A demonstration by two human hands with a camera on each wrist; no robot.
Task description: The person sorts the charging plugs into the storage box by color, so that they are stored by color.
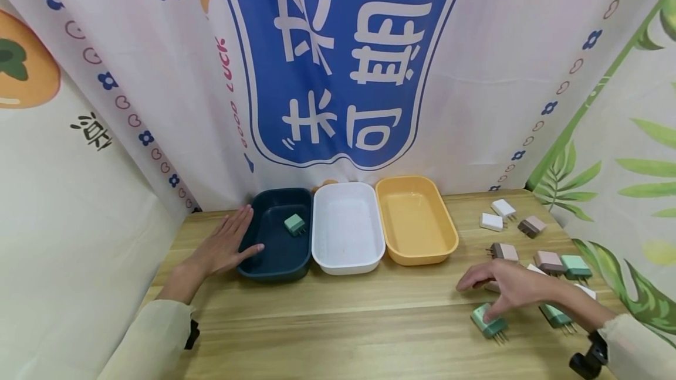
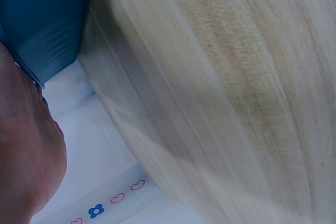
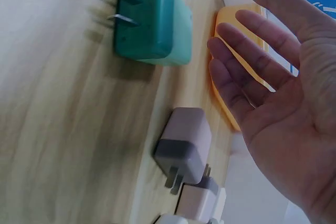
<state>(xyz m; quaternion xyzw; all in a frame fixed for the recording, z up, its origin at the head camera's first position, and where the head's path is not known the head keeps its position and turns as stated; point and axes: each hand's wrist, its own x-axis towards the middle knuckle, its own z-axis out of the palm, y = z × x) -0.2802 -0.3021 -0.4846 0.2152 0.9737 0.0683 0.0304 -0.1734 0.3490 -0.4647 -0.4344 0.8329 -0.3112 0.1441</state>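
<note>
My left hand [image 1: 224,245] rests against the left side of a dark blue bin [image 1: 274,274], its fingers straight along the rim and the thumb over the inside. In that bin lies a green plug charger [image 1: 294,224]. Over the right part of the table hovers my right hand [image 1: 514,286], fingers spread and slightly bent, holding nothing. Below its thumb is another green charger [image 1: 488,321], prongs out; the right wrist view shows this green charger [image 3: 152,22] apart from the fingers. A pink-and-brown charger [image 3: 184,142] lies beside it, mostly covered by the hand in the head view.
A white bin [image 1: 348,268] and a yellow bin [image 1: 422,258] stand to the right of the blue one. Several more chargers lie at the right, among them a white charger [image 1: 492,221], a pink-and-brown charger [image 1: 532,226] and a green charger [image 1: 575,265]. A printed curtain [image 1: 486,75] hangs behind.
</note>
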